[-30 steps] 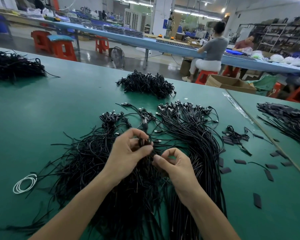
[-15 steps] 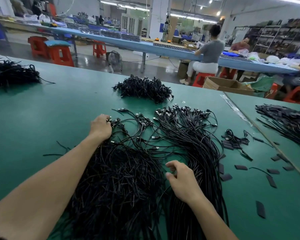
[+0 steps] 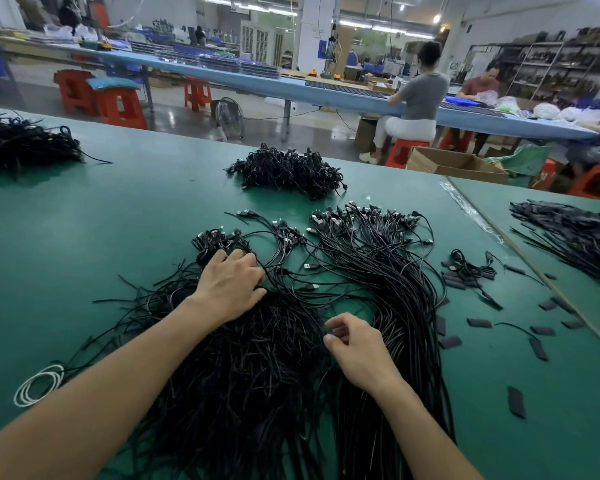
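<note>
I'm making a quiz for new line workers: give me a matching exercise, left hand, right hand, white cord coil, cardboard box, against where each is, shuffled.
1 left hand
2 right hand
3 white cord coil
4 cardboard box

A beyond the green table's far edge
B on the loose cable pile, near bunched connectors
C on the table, left of the pile
D fingers curled, between pile and straight bundle

Pairs: 1-B, 2-D, 3-C, 4-A
</note>
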Demonstrator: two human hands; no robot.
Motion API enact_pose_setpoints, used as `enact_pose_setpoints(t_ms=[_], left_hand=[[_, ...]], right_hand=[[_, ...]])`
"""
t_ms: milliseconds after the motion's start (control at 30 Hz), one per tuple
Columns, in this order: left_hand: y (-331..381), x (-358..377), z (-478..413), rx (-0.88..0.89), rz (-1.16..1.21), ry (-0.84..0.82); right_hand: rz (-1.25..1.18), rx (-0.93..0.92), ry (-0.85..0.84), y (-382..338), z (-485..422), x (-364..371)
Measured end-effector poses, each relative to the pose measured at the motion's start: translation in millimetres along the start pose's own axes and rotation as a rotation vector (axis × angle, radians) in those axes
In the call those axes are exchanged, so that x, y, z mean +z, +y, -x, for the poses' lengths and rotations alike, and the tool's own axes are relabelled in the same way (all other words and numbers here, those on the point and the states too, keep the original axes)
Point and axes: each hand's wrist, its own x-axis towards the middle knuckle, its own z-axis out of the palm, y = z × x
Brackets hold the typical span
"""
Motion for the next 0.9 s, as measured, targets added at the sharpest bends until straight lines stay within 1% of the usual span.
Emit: enact_pose_setpoints(t_ms=[100,167,233,267,333,433,467,533,600,667,767,800,833,900], left_hand=[[5.0,-2.4,-0.7,-0.011,-0.121,-0.052],[5.3,-7.5,-0.8,-0.033,-0.080,-0.045],[5.4,-14.2,2.2,-0.064,0.025,-0.002],[6.8,-19.0,5.2,-0.068,0.067,0.045],[12.2,-30.2,13.4,-0.060,0.136,0.196],[25.8,-51.8,30.7,-0.052,0.358,0.478],[30.6,-58.4,36.1,-0.025,0.436,0.532],[40.8,-69.4,45.8,0.050,0.585,0.574],[48.9,-78.1,52.7,0.092,0.667,0.626],[51.8,-85.3,55.2,0.063,0.764,0.682],[50.3,-93.5,52.9,-0.007,0.976,0.719],[49.5,-94.9,51.5,-0.040,1.002,0.727],[49.0,-95.4,50.2,-0.085,1.011,0.738],[47.3,-92.3,48.3,-0.200,1.035,0.757]], right_hand=[[-0.031,0.012,-0.003,-0.2,3.0,0.7],[-0.040,0.014,-0.003,1.4,4.8,0.2],[-0.037,0.013,0.001,3.3,5.1,-0.7],[-0.037,0.013,0.002,3.5,4.6,-1.0],[-0.041,0.005,0.014,1.7,3.2,-1.6],[-0.039,-0.071,0.090,-5.2,1.9,-2.1],[-0.053,-0.108,0.122,-8.6,2.0,-2.4],[-0.009,-0.189,0.178,-15.7,1.1,-3.8],[0.136,-0.252,0.221,-21.5,-1.9,-6.5],[0.240,-0.253,0.250,-24.2,-4.1,-9.5],[0.279,-0.244,0.310,-23.4,-2.6,-11.7],[0.274,-0.259,0.301,-23.1,-1.7,-11.6],[0.226,-0.267,0.253,-22.9,-1.0,-10.9],[0.010,-0.223,0.102,-24.7,0.7,-8.3]])
